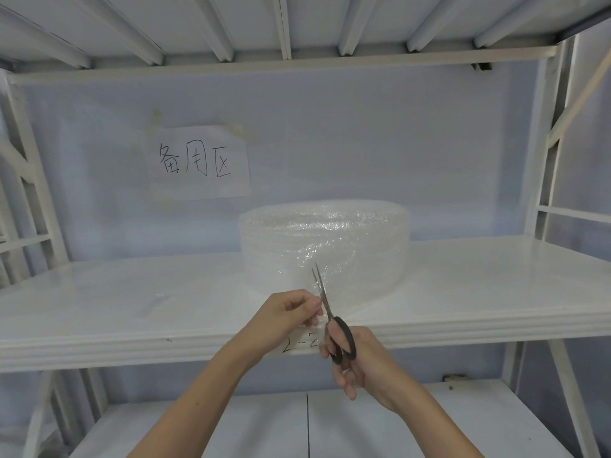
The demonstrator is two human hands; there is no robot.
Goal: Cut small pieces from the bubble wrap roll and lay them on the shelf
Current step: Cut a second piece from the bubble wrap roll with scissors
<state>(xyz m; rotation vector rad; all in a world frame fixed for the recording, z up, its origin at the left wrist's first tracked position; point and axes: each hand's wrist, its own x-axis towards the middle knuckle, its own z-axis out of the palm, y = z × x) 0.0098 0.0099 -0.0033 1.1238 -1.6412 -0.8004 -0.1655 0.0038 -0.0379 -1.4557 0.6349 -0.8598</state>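
A clear bubble wrap roll (325, 239) stands on the white shelf (132, 302), a little right of centre. Its loose end hangs forward over the shelf's front edge. My left hand (291, 314) pinches that loose end at its left side. My right hand (350, 365) grips black-handled scissors (330, 319), whose blades point up and away into the wrap beside my left fingers. A faint flat piece of bubble wrap (158, 300) lies on the shelf to the left.
A paper sign with handwriting (198, 161) is taped to the back wall. White shelf uprights (549, 153) frame both sides. A lower shelf (413, 424) lies beneath my arms. The front edge bears a handwritten label (297, 345).
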